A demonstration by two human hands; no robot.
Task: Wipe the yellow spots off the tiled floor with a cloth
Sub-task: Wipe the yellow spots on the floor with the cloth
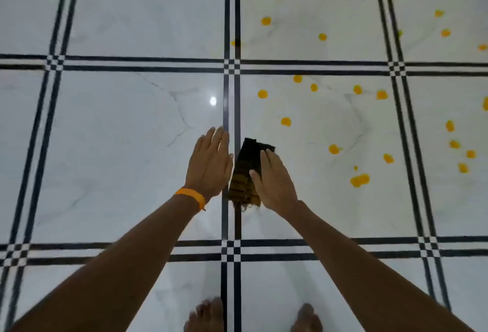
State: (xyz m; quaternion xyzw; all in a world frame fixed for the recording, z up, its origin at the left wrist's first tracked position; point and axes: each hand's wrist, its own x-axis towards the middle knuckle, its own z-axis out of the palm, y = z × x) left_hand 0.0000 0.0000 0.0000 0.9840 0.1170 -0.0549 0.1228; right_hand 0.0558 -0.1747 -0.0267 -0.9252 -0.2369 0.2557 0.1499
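A dark folded cloth (247, 170) with a yellow-stained, frayed near end hangs between my two hands above the floor. My right hand (274, 182) holds its right side, with fingers over the cloth. Just left of the cloth, my left hand (210, 164) is flat with its fingers straight and together; whether it touches the cloth I cannot tell. Several yellow spots (359, 180) are scattered over the white marble tiles (317, 120) to the right and far right, with more yellow spots (266, 21) on the tile beyond.
The floor has large glossy white tiles divided by black double-line borders (231, 67). My two bare feet (206, 316) stand at the bottom edge. An orange band (194, 195) is on my left wrist. The tiles on the left (118, 133) show no spots.
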